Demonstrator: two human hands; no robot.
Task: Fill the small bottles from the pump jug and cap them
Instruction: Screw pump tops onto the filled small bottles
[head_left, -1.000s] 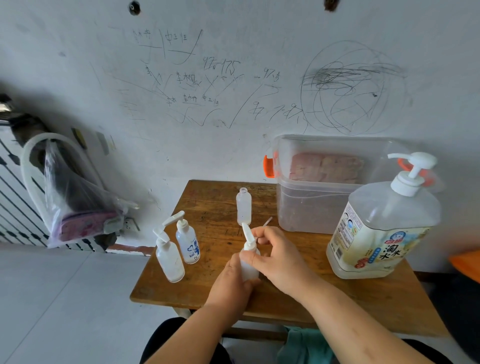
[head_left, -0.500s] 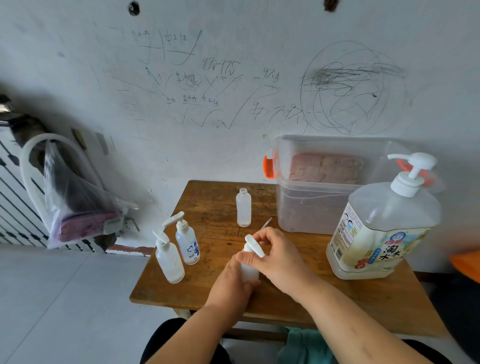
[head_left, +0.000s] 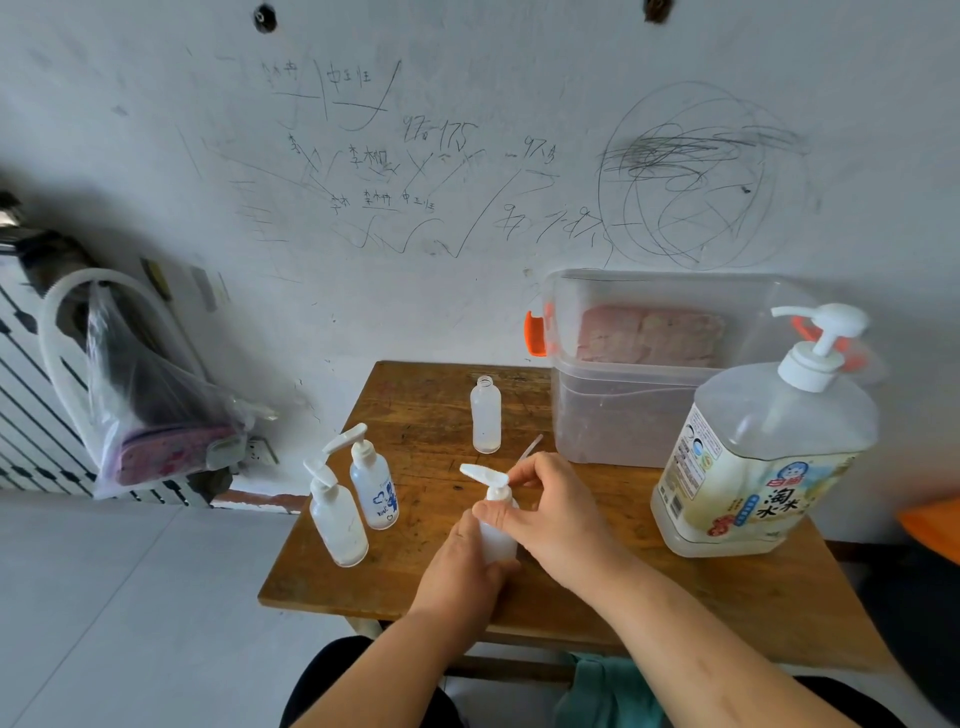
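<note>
left grip (head_left: 458, 566) wraps the bottle (head_left: 497, 536) on the table (head_left: 374, 577), right grip (head_left: 561, 514) seemingly pinching its pump cap (head_left: 484, 476).

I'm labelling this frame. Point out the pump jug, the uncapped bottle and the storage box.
pump jug (head_left: 779, 415): head view, clear shoulder above label.
uncapped bottle (head_left: 485, 415): head view, mid body.
storage box (head_left: 623, 421): head view, front wall.

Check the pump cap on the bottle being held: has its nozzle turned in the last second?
Yes. The nozzle of the pump cap swung from pointing back at the uncapped bottle to pointing left, toward the printed bottle. The held bottle stayed put.
</note>
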